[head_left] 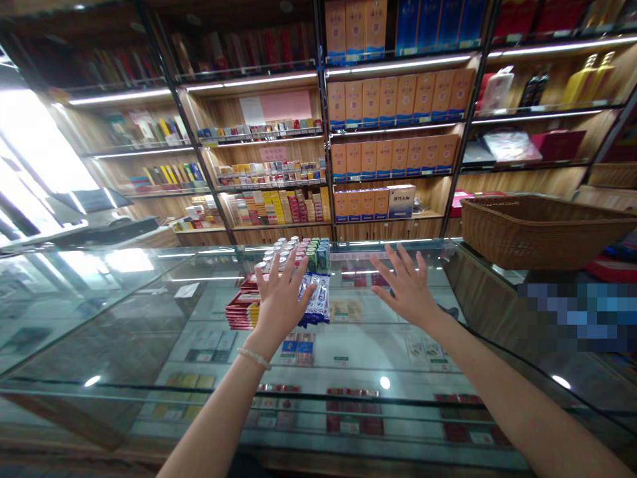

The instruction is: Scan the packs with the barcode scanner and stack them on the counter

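Both of my hands reach out over a glass display counter [368,345], fingers spread and holding nothing. My left hand [281,295], with a beaded bracelet [255,358] at the wrist, hovers in front of a group of small goods. Beside it lie stacked red packs [239,312] on the left and blue-and-white packets [319,299] on the right, partly hidden by the hand. Behind these stand white-lidded containers [283,245] and green ones [312,252]. To the right, my right hand [405,289] is over the glass, apart from the goods. A dark object behind its wrist is mostly hidden.
A brown wicker basket [542,232] sits on the right side counter. A black cable [517,365] runs along the right. Shelves at the back hold orange boxes [393,99] and cigarette-like packs [279,207]. Flat packs [354,411] lie under the glass.
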The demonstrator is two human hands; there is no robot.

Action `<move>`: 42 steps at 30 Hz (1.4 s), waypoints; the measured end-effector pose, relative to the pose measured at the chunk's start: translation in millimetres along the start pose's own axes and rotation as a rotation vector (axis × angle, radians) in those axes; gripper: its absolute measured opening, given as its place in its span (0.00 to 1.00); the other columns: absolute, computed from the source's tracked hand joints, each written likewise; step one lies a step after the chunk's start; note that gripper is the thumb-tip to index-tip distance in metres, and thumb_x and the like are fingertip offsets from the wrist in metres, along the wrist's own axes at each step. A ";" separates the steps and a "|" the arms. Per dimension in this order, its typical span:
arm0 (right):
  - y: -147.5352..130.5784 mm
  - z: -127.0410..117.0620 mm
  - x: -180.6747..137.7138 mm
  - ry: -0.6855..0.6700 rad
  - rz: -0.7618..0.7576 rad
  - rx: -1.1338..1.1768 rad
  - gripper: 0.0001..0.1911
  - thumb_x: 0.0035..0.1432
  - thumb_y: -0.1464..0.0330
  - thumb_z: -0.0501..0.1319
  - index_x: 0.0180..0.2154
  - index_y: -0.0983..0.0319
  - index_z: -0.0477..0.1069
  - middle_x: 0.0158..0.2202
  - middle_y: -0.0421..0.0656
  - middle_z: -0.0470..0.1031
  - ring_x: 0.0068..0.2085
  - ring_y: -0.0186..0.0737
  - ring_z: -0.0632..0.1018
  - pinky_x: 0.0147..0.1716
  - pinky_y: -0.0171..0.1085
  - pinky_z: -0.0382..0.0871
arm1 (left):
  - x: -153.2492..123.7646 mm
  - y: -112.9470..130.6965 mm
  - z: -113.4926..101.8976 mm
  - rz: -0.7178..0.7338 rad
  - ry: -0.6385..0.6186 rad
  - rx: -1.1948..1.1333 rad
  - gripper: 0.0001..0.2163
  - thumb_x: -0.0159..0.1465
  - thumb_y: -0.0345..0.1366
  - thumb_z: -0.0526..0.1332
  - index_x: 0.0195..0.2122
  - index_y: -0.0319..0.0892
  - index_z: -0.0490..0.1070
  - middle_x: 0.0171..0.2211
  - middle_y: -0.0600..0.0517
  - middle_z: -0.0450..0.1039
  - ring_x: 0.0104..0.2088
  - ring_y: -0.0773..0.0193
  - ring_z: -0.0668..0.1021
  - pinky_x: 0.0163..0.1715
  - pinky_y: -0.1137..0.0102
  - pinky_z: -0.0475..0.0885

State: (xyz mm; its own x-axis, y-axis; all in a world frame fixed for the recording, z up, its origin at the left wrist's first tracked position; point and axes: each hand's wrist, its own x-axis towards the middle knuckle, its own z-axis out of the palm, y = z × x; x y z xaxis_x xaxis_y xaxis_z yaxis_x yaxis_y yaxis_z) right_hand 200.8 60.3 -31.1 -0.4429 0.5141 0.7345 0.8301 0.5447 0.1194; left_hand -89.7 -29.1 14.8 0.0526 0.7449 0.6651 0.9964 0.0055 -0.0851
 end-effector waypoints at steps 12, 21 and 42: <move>-9.1 8.8 15.8 -0.084 -0.054 0.000 0.31 0.72 0.51 0.50 0.72 0.49 0.55 0.76 0.49 0.52 0.75 0.55 0.50 0.70 0.64 0.36 | -26.0 5.2 12.8 0.036 0.007 -0.007 0.24 0.71 0.48 0.56 0.66 0.48 0.68 0.72 0.44 0.59 0.73 0.39 0.56 0.70 0.32 0.37; -46.0 39.3 48.5 -0.202 -0.153 0.065 0.33 0.68 0.55 0.60 0.71 0.49 0.58 0.76 0.51 0.48 0.75 0.59 0.49 0.69 0.68 0.37 | -33.6 10.0 8.6 0.097 -0.020 -0.077 0.23 0.64 0.55 0.65 0.56 0.50 0.77 0.72 0.44 0.59 0.73 0.38 0.57 0.69 0.31 0.34; -61.1 115.2 74.4 -0.263 -0.309 0.064 0.32 0.63 0.62 0.67 0.67 0.44 0.64 0.76 0.48 0.49 0.76 0.60 0.49 0.68 0.70 0.40 | -35.5 7.9 17.1 0.097 0.004 -0.117 0.15 0.59 0.52 0.71 0.40 0.47 0.82 0.66 0.44 0.69 0.70 0.36 0.63 0.68 0.28 0.35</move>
State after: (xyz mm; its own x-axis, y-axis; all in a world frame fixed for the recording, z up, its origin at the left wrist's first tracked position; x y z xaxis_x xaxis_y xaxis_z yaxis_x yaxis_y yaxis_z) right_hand 78.1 141.6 -60.7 -0.7464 0.4677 0.4735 0.6256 0.7357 0.2595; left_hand -84.8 -44.1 -22.2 0.1487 0.7354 0.6612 0.9876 -0.1441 -0.0617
